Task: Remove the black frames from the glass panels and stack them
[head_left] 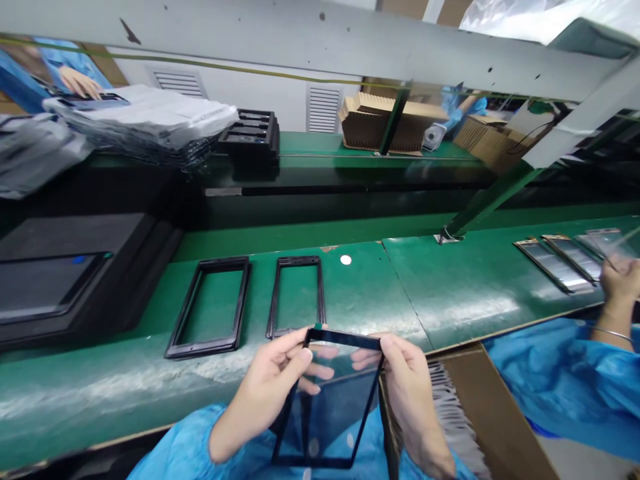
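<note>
Between my two hands is a clear glass touch panel (pixel 335 407) with a black border, tilted above my lap. A small green tab shows at its upper left corner. My left hand (pixel 275 377) pinches the upper left edge, its fingers visible through the glass. At the upper right corner my right hand (pixel 407 383) grips the panel, thumb on the front and fingers behind. Just beyond lie black rectangular frames on the green bench: a larger frame (pixel 173 350) to the left and a smaller stack of frames (pixel 275 300) nearer the middle.
At left, another black-bordered panel (pixel 40 287) lies on a black foam stack (pixel 125 287). A green post (pixel 485 200) rises from the bench (pixel 360 293). To the right, a co-worker's hand (pixel 620 280) is by several panels (pixel 550 263). A cardboard box (pixel 493 407) stands beside me.
</note>
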